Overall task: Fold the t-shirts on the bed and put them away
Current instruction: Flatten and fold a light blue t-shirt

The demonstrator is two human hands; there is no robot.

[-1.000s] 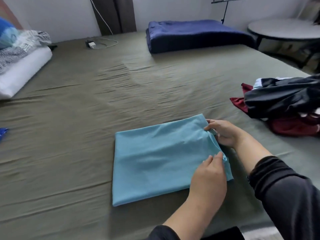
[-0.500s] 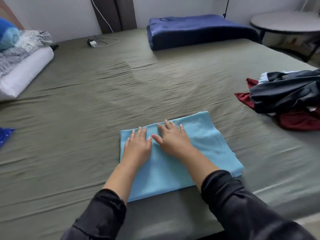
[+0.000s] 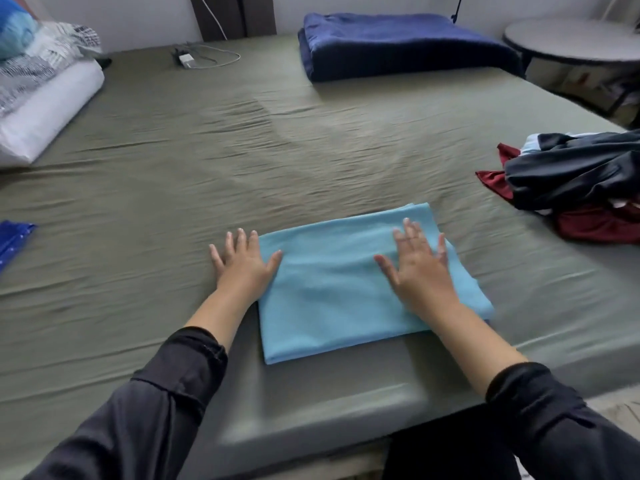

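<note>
A light blue t-shirt (image 3: 332,289), folded into a rectangle, lies flat on the olive-green bed (image 3: 242,161) near its front edge. My left hand (image 3: 244,261) lies flat with fingers spread at the shirt's left edge, thumb on the cloth and fingers on the sheet. On the shirt's right half my right hand (image 3: 420,268) presses flat, fingers straight and spread. A loose heap of unfolded clothes (image 3: 578,181), dark navy over dark red with a bit of white, sits at the bed's right edge.
A folded dark blue blanket (image 3: 401,43) lies at the far side. White pillows and patterned bedding (image 3: 41,98) sit at the far left, a charger with cable (image 3: 194,58) at the back, a blue item (image 3: 14,237) at the left edge. A round table (image 3: 575,41) stands beyond the bed.
My hands left the shirt's right edge, came together flat on its middle, then slid apart, the left to the left edge and the right to the right half.
</note>
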